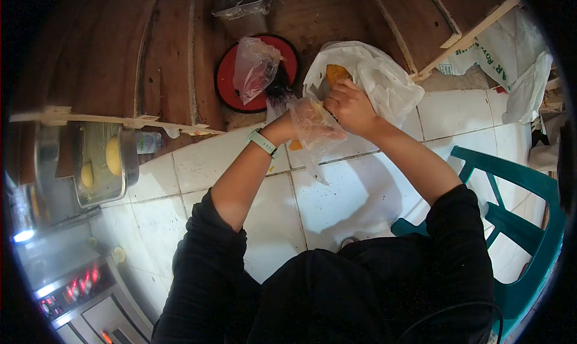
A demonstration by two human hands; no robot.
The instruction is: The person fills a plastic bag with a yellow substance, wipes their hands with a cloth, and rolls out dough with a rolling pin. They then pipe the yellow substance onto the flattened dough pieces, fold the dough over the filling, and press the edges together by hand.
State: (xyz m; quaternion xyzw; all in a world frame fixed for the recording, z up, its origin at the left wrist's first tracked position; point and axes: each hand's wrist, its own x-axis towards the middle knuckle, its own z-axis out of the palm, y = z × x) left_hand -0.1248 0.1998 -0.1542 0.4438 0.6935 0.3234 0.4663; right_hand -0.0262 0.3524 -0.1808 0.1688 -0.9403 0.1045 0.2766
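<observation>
My right hand (pixel 353 108) is closed around an orange-brown piece of food (pixel 338 74), whose kind I cannot make out, at the mouth of a white plastic bag (pixel 384 73). Close beside it, my left hand (pixel 290 125) is closed, with a clear plastic bag (pixel 315 130) over its fingers. The clear bag hangs down toward the floor, and pale orange bits show through it. What lies under the film is partly hidden. A watch with a pale strap (pixel 262 143) is on my left wrist.
Behind my hands, another clear bag (pixel 255 70) lies on a red round lid (pixel 228 82), near a metal container (pixel 246 13). A metal tray (pixel 127 163) with yellow oval pieces stands left. A green plastic chair (pixel 511 224) is right, an oven (pixel 102 314) lower left.
</observation>
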